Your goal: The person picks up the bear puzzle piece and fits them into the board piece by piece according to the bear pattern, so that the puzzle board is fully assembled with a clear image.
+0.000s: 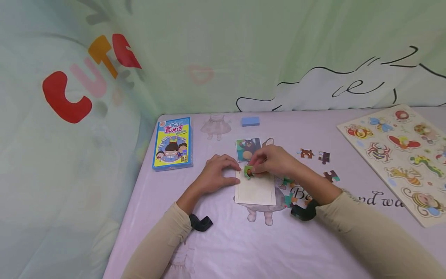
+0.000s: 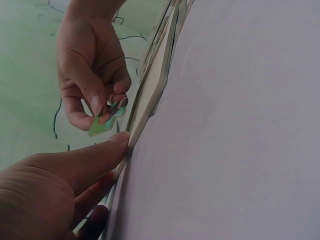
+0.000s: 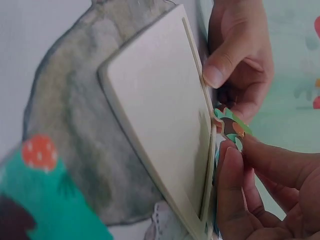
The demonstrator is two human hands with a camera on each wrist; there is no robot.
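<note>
A shallow wooden puzzle tray [image 1: 256,192] with a raised rim lies flat on the cloth. At its left edge my left hand [image 1: 216,175] holds the rim, the thumb [image 2: 107,152] over the edge and the other fingers beside it. Over the tray's top left corner, my right hand [image 1: 275,161] pinches a green jigsaw piece [image 1: 249,171] with brown and orange patches between thumb and fingertips. In the right wrist view the piece stands tilted close to the rim, and the tray's visible bed is bare wood. A bear picture card [image 1: 245,149] lies just beyond the tray.
Loose jigsaw pieces [image 1: 306,153] lie scattered right of the tray, some partly hidden under my right forearm. A large wooden insect board [image 1: 379,166] stands at the right. A blue and yellow card box [image 1: 172,143] lies far left, and a blue block [image 1: 250,121] at the back.
</note>
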